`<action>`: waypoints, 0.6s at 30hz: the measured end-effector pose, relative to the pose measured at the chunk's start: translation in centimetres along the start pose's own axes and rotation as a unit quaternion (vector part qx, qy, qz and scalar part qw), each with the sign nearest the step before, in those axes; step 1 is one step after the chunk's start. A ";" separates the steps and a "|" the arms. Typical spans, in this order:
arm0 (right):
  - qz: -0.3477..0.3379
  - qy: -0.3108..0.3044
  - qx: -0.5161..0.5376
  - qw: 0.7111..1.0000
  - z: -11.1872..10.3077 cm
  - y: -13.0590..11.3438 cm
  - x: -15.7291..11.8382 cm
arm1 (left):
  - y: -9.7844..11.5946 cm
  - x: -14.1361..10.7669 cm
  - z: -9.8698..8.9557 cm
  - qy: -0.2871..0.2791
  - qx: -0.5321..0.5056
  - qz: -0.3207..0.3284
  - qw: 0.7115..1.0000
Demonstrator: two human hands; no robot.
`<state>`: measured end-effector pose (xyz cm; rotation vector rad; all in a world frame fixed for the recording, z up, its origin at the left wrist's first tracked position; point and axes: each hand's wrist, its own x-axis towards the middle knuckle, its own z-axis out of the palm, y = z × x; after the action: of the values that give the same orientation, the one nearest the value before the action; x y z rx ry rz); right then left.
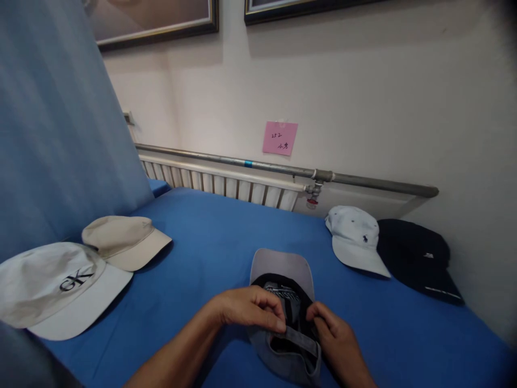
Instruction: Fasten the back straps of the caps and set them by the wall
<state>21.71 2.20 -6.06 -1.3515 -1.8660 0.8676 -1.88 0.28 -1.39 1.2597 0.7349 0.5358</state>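
Observation:
A grey baseball cap [283,264] lies upside down on the blue-covered bed in front of me, its brim pointing away and its dark inside showing. Its back strap and opening face me. My left hand [254,308] has thumb and fingers closed on the cap at the left end of the strap. On the right edge of the cap, near the strap's other end, my right hand [333,334] pinches the rim. The fingertips of both hands partly cover the band.
To the left lie a white cap [52,280] with dark letters and a beige cap [121,237]. A white cap [351,231] and a black cap [412,253] lie at the right. Behind the bed [202,231] run a pipe [371,182] and a radiator [238,188]; a blue curtain [60,118] hangs left.

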 end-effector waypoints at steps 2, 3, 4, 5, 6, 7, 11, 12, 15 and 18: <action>-0.004 -0.002 -0.002 1.000 0.0 0.0 0.1 | 0.0 0.1 0.0 0.004 -0.001 -0.002 1.000; -0.004 -0.004 -0.004 1.000 0.0 0.0 0.1 | 0.1 0.1 0.0 0.008 -0.002 -0.003 1.000; -0.002 -0.003 -0.007 1.000 0.1 0.0 0.2 | 0.0 0.2 0.0 0.012 -0.004 -0.004 1.000; 0.000 0.001 -0.008 1.000 0.2 -0.1 0.1 | 0.0 0.3 -0.1 0.015 -0.006 -0.005 1.000; 0.003 0.008 -0.009 1.000 0.2 -0.2 0.1 | -0.1 0.3 -0.1 0.017 -0.008 -0.006 1.000; 0.005 0.016 -0.008 1.000 0.3 -0.4 0.0 | -0.1 0.3 -0.2 0.018 -0.011 -0.007 1.000; 0.003 0.033 -0.005 0.999 0.6 -0.9 -0.2 | -0.4 0.3 -0.6 0.015 -0.019 -0.015 1.000; 0.001 0.034 -0.005 0.999 0.6 -0.9 -0.2 | -0.4 0.3 -0.6 0.013 -0.022 -0.016 1.000; -0.002 0.035 -0.005 0.999 0.5 -0.4 0.0 | -0.5 0.3 -0.8 0.010 -0.033 -0.017 0.999; -0.006 0.019 -0.009 1.000 0.4 0.7 0.4 | -0.7 0.4 -1.0 0.016 -0.047 -0.017 0.999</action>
<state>21.63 2.72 -6.79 -1.3572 -1.8557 0.8154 -2.40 1.10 -2.28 1.1520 0.7480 0.5565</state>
